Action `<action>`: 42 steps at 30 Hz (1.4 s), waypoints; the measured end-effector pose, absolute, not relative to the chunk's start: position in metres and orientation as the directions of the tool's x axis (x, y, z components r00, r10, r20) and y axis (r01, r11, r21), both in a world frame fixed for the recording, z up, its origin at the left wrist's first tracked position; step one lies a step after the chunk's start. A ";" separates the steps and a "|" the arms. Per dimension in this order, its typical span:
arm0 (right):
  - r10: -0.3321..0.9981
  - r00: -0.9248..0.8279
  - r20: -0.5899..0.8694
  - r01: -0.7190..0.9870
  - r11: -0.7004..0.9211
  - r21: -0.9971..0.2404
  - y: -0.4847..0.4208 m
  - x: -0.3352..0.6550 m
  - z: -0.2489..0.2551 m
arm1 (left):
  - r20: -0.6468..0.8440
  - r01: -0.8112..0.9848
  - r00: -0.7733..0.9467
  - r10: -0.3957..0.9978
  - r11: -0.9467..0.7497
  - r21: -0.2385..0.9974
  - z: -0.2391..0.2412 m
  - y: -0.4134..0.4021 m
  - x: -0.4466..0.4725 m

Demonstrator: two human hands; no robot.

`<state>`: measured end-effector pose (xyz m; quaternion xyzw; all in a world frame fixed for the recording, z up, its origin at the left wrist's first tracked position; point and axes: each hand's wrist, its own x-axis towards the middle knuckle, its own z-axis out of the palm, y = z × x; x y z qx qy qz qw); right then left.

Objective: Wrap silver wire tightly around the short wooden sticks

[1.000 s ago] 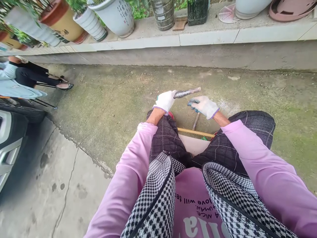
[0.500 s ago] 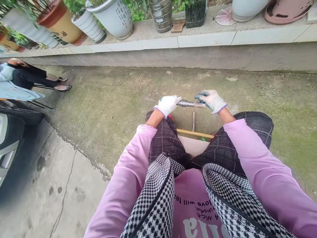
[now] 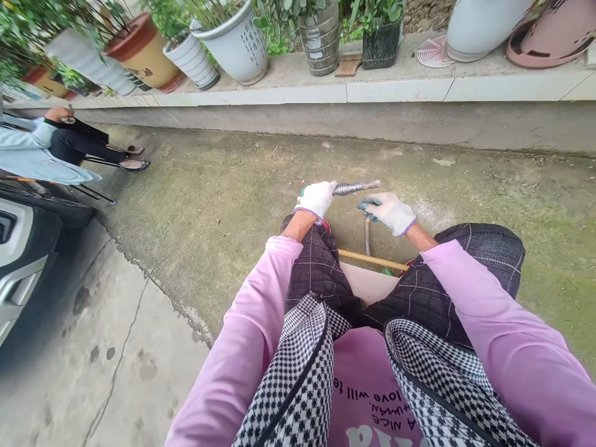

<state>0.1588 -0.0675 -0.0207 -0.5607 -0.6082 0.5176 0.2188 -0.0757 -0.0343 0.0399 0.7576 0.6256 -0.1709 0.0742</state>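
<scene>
My left hand (image 3: 316, 200), in a white work glove, is closed around a short wooden stick (image 3: 350, 188) whose middle is wrapped in something shiny and silvery, perhaps wire or tape. The stick's bare end points right. My right hand (image 3: 390, 213), gloved in white with grey-green fingertips, is just below and right of that end, apart from it. Its fingers are curled together; anything between them is too small to make out. Below it, a second stick (image 3: 367, 237) lies on the ground. A thin yellow rod (image 3: 372, 259) crosses between my knees, above a pale flat surface (image 3: 370, 282).
Potted plants, among them a white pot (image 3: 237, 46), line a tiled ledge (image 3: 395, 92) ahead. At left a person in dark trousers (image 3: 77, 146) sits on a chair, near a parked vehicle (image 3: 21, 254). A small green thing (image 3: 386, 271) lies by the rod.
My right hand has dropped down from the stick's free end and moved slightly left. The stick in my left hand now tilts upward at its right end. The view has shifted slightly.
</scene>
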 end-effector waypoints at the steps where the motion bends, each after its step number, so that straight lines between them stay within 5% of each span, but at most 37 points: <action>1: 0.905 -0.290 -0.310 0.469 -0.148 -0.871 -0.068 0.163 -0.021 | -0.370 0.968 0.165 0.914 -0.222 -0.116 0.039 -0.035 -0.075; 6: 0.920 -0.303 -0.249 0.604 -0.017 -0.797 -0.062 0.183 -0.024 | -0.559 0.882 0.328 0.761 -0.460 -0.108 0.038 -0.044 -0.069; 9: 0.939 -0.209 -0.272 0.601 -0.096 -0.794 -0.053 0.193 -0.026 | -0.546 0.831 0.413 0.729 -0.546 -0.101 0.038 -0.049 -0.065; 18: 0.895 -0.165 -0.415 0.303 -0.355 -0.884 -0.047 0.181 -0.027 | -0.347 0.940 0.333 0.877 -0.338 0.049 0.041 -0.041 -0.068; 24: 0.876 -0.285 -0.388 0.435 -0.243 -0.867 -0.059 0.160 -0.031 | -0.382 0.974 0.201 0.902 -0.224 -0.016 0.044 -0.035 -0.071; 36: 0.911 -0.299 -0.284 0.692 0.002 -0.722 -0.053 0.187 -0.027 | -0.522 0.877 0.389 0.759 -0.479 -0.044 0.031 -0.043 -0.067; 42: 0.928 -0.207 -0.309 0.549 -0.151 -0.822 -0.047 0.193 -0.025 | -0.456 0.841 0.462 0.761 -0.539 -0.049 0.037 -0.045 -0.064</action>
